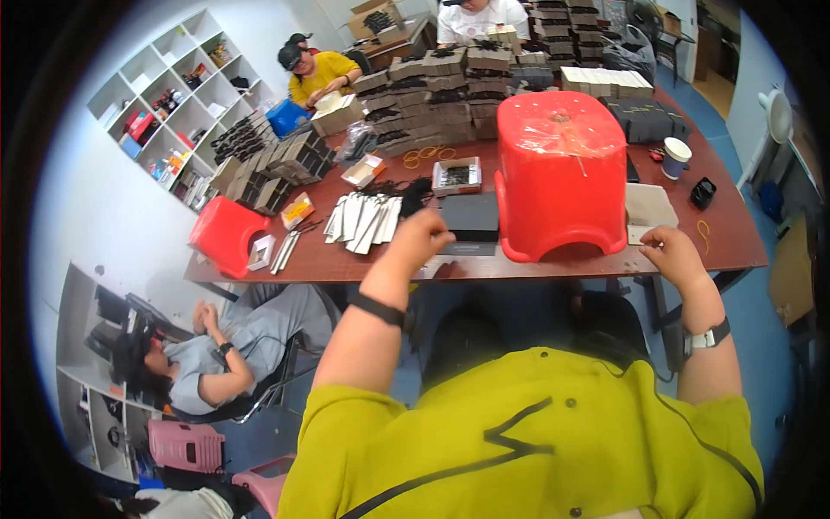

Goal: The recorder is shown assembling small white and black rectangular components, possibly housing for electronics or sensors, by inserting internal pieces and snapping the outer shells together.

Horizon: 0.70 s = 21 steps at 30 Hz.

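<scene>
L hand [421, 239]: fingers half curled, tips by near L edge of dark box [469, 212]; cannot tell if smth is gripped.
R hand [673, 256]: thumb & index nearly meeting, other fingers bent, just beside white card [635, 236]; cannot tell if they pinch it.
Hidden: stool [562, 173] covers part of table [527, 271] btwn both hands; card's L part is not visible.
Hard to see: L fingertips, partly behind the hand itself; small black item [703, 193] beyond R hand, kind unclear.
In way: stool, red, upside up w/ clear tape on seat, stands btwn hands, right of dark box.
Around: white strips [363, 218] w/ black cords [416, 197] left of & beyond L hand; grey stacks [432, 95] far beyond it; beige pad [650, 206] just beyond R hand; rubber band [704, 235] to its right.
Tray [458, 190]: white, beyond L hand, small dark pcs inside, too small to tell.
Cup [676, 161]: beyond R hand, contents unclear.
</scene>
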{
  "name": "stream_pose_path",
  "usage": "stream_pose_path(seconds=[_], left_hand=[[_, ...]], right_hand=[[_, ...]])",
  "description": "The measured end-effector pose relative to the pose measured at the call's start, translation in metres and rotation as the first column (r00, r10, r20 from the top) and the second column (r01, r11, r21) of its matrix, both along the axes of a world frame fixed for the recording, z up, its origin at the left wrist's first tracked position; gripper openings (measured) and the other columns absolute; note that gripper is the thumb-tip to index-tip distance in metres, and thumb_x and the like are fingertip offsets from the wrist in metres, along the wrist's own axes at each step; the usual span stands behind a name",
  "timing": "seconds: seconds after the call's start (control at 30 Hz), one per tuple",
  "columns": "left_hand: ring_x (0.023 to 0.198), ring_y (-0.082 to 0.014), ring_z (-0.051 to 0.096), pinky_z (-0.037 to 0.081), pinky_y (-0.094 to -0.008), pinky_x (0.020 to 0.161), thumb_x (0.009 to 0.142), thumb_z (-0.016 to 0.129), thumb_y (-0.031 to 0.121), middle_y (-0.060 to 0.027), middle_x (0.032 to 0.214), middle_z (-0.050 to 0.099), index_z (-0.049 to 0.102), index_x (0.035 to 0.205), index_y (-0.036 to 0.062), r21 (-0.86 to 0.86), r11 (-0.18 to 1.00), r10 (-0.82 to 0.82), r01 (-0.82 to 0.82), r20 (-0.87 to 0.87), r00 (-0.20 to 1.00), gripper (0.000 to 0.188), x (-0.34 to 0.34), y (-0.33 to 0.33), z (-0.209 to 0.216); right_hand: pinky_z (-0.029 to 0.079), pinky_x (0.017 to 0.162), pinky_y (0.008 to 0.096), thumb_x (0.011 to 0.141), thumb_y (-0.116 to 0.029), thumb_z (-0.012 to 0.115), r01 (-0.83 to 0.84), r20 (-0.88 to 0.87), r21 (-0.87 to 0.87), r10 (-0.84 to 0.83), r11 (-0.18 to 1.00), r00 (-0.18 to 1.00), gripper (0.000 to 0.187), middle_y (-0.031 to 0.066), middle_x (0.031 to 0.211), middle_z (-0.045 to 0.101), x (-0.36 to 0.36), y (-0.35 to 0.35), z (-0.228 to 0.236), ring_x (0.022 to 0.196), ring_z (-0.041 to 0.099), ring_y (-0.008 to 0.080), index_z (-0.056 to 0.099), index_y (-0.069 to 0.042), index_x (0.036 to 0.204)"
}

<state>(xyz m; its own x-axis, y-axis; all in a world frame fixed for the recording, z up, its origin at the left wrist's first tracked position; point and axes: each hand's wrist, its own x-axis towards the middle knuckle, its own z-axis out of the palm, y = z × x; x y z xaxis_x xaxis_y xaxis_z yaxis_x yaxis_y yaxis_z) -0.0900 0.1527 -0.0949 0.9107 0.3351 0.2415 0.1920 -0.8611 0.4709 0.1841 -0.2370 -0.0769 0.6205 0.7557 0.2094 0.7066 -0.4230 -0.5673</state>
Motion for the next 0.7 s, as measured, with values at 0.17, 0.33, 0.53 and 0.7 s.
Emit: stream_pose_path(seconds=[0.17,0.33,0.53,0.7], left_hand=[[0.107,-0.033,0.051,0.042,-0.0395,0.092,0.07,0.073,0.034,-0.0138,0.114,0.055,0.059,0.113,0.0034,0.35,0.934,0.087,-0.07,-0.035,0.996,0.055,-0.015,-0.026,-0.039],[0.107,-0.0322,0.047,0.04,-0.0378,0.093,0.073,0.071,0.015,-0.0142,0.111,0.051,0.057,0.114,0.003,0.186,0.982,-0.01,0.025,-0.08,0.997,0.045,-0.035,-0.013,-0.042],[0.101,-0.0316,0.048,0.041,-0.0375,0.087,0.069,0.073,0.01,-0.0105,0.101,0.054,0.058,0.095,0.0051,0.143,0.987,-0.067,0.074,-0.055,0.996,0.03,-0.033,-0.005,-0.04],[0.088,-0.0297,0.054,0.044,-0.0341,0.081,0.072,0.069,0.005,-0.0121,0.089,0.057,0.053,0.089,0.0031,-0.032,0.999,-0.003,0.0,-0.1,0.995,0.023,-0.015,-0.009,-0.028]], right_hand=[[0.044,0.088,0.0376,0.073,-0.015,0.066,0.058,0.204,-0.131,-0.031,0.99,0.978,0.028,0.0143,0.102,0.059,0.042,-0.012,-0.023,0.101,0.055,0.032,0.064,-0.003,0.098],[0.043,0.09,0.0367,0.073,-0.019,0.069,0.08,0.282,-0.245,-0.008,0.966,0.959,0.033,0.0113,0.104,0.057,0.047,-0.019,-0.034,0.105,0.052,0.0295,0.064,-0.011,0.105],[0.042,0.091,0.0373,0.072,-0.017,0.071,0.031,0.321,-0.157,0.021,0.987,0.947,0.03,0.0111,0.104,0.056,0.059,-0.019,-0.051,0.104,0.052,0.0304,0.064,-0.01,0.1],[0.041,0.092,0.0383,0.07,-0.014,0.072,0.022,0.212,-0.186,0.019,0.982,0.977,0.029,0.0115,0.104,0.057,0.066,-0.02,-0.044,0.106,0.05,0.0316,0.061,-0.008,0.096]])
